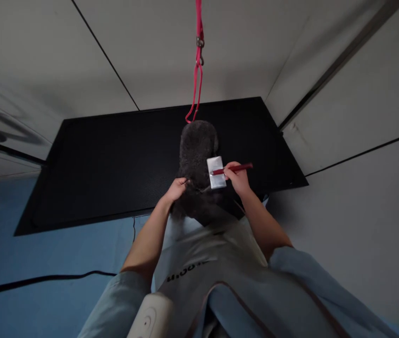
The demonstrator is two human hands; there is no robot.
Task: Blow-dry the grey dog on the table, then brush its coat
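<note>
On the black table a dark grey furry body (198,145), like a curly-coated dog seen from above, lies close to my torso. Its lower part blurs into shadow, and I cannot make out a head. My left hand (177,188) is closed at the left edge of the fur, seemingly pinching a bit of it. In my right hand (237,176) is a slicker brush (216,172) with a dark red handle and a pale rectangular head. The brush head is against or just beside the right side of the fur; contact is unclear.
The black ribbed grooming table (114,159) stands against pale wall panels. A pink loop strap (198,80) with a metal clasp hangs down behind the fur. Dark bars flank the table, and a black cable (44,280) crosses the blue floor. I wear a grey apron (216,263).
</note>
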